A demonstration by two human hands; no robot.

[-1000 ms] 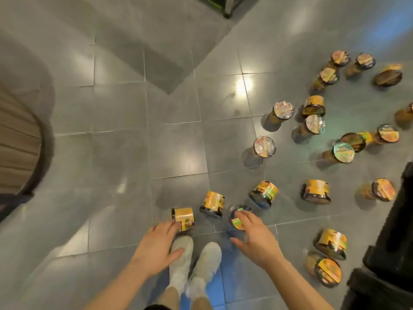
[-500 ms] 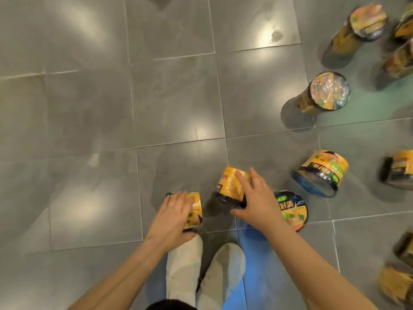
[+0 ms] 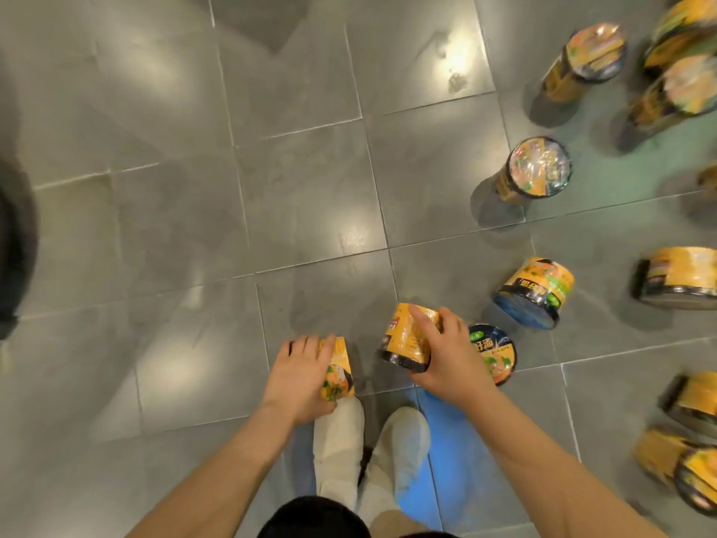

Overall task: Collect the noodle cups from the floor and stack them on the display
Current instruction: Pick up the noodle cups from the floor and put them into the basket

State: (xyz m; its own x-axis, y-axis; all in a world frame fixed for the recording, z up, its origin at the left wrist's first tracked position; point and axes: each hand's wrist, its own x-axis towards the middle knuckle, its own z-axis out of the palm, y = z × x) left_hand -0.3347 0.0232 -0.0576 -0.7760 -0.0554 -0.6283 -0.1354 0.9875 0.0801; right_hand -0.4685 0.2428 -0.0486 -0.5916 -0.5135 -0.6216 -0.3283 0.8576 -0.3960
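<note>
the left hand (image 3: 297,376) has its grip curled over one noodle cup (image 3: 338,372) on the floor (image 3: 186,234). the right hand (image 3: 446,353) grips a second noodle cup (image 3: 407,335), with more cups (image 3: 533,291) lying nearby.

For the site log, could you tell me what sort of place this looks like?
Probably a shop floor, though no shelving shows. Many identical shrink-wrapped noodle cups lie scattered on large grey floor tiles, like spilled stock. The left hand and right hand each grip a cup.
</note>
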